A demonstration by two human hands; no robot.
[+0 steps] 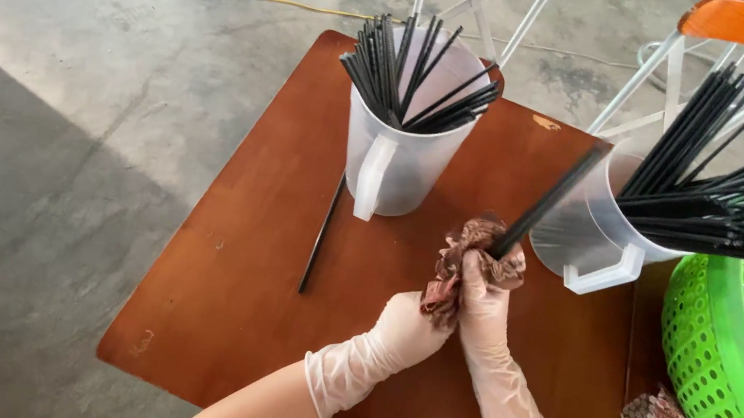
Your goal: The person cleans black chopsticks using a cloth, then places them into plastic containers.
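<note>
- The right hand (484, 290), in a thin clear glove, had its fingers closed around a brown patterned cloth (473, 254) and the lower end of a black stick (544, 205), which pointed up toward 1 o'clock.
- The left hand (403, 332), also gloved, pinched the lower part of the same cloth, at 7 o'clock from the right hand.
- A clear jug (394, 158) full of black sticks stood at 11 o'clock from the hands.
- A second jug (599, 238), tilted, was at 2 o'clock.
- One loose stick (322, 233) lay on the brown table (231, 296), at 9 o'clock.
- A green basket (741, 372) was at 3 o'clock.
</note>
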